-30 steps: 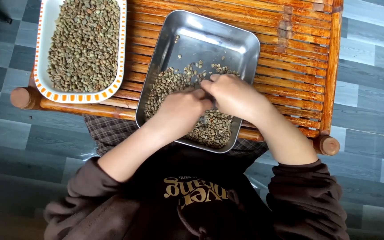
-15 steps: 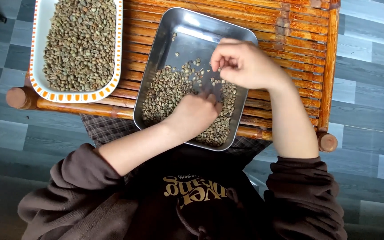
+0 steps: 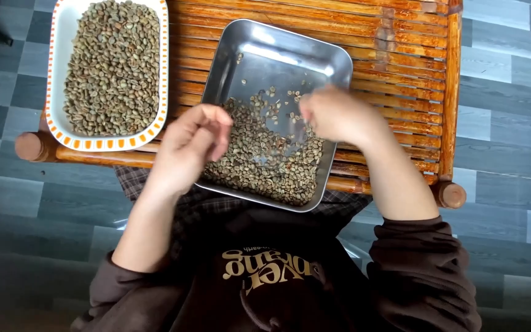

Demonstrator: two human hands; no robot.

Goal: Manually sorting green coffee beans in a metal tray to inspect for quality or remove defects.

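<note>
My fingers (image 3: 207,126) on the left hand (image 3: 188,147) are curled loosely inward, thumb near the fingertips, and I cannot tell whether a bean sits pinched between them. That hand hangs over the near left edge of the metal tray (image 3: 241,58), just above its rim. My right hand (image 3: 336,115) is blurred; its fingers look bunched together over the tray's right side, but whether they grip anything I cannot tell.

Closest to me are my dark brown sleeves (image 3: 425,270), pushed up the forearms, and a checked cloth (image 3: 139,181) showing under the table's near edge.

Under both hands lies the heap of greenish beans (image 3: 265,163), piled in the near half of the tray, thinning to a few scattered ones toward the bare, shiny far half. The tray sits tilted on the slatted wooden table (image 3: 401,55), its near corner jutting past the table's front rail.

Farther off to the left stands a white oblong dish (image 3: 56,74) with an orange patterned rim, filled with the same kind of beans (image 3: 112,67). It is just beside the tray, apart from it.

Grey tiled floor (image 3: 511,92) lies around the table.
</note>
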